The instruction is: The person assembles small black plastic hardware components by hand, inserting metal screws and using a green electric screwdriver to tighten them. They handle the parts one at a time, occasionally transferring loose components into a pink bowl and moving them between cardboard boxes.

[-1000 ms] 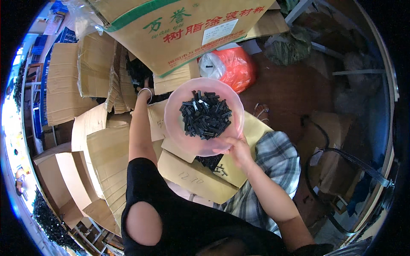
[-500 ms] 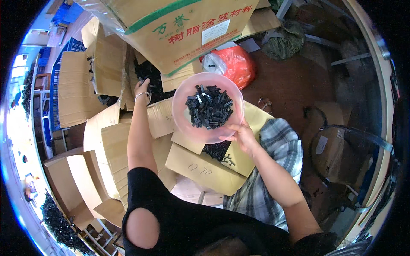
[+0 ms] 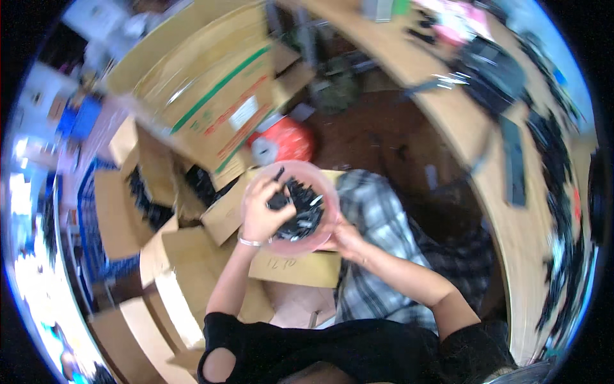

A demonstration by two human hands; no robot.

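Observation:
A translucent pink bowl [image 3: 328, 192], partly filled with short black stick-like pieces [image 3: 297, 227], is in front of me. My right hand [image 3: 345, 237] grips its right side near the rim. Curled over the bowl's left part, my left hand [image 3: 262, 214] wears a bracelet at the wrist, and dark pieces show between thumb and fingers. Motion smears the fingertips, so how many pieces they hold is unclear. Below the bowl stands an open cardboard box [image 3: 297, 269], its inside hidden by the bowl.
Open cartons holding black pieces [image 3: 150, 205] stand at left, below a large printed carton [image 3: 220, 109]. Past the bowl lies a red plastic bag [image 3: 288, 141]. Checked cloth [image 3: 377, 217] covers my lap. A wooden table [image 3: 473, 153] curves along the right, bearing black items.
My left hand has come from the carton at the left to the bowl. The view has swung right, bringing the wooden table into sight. My right hand still holds the bowl.

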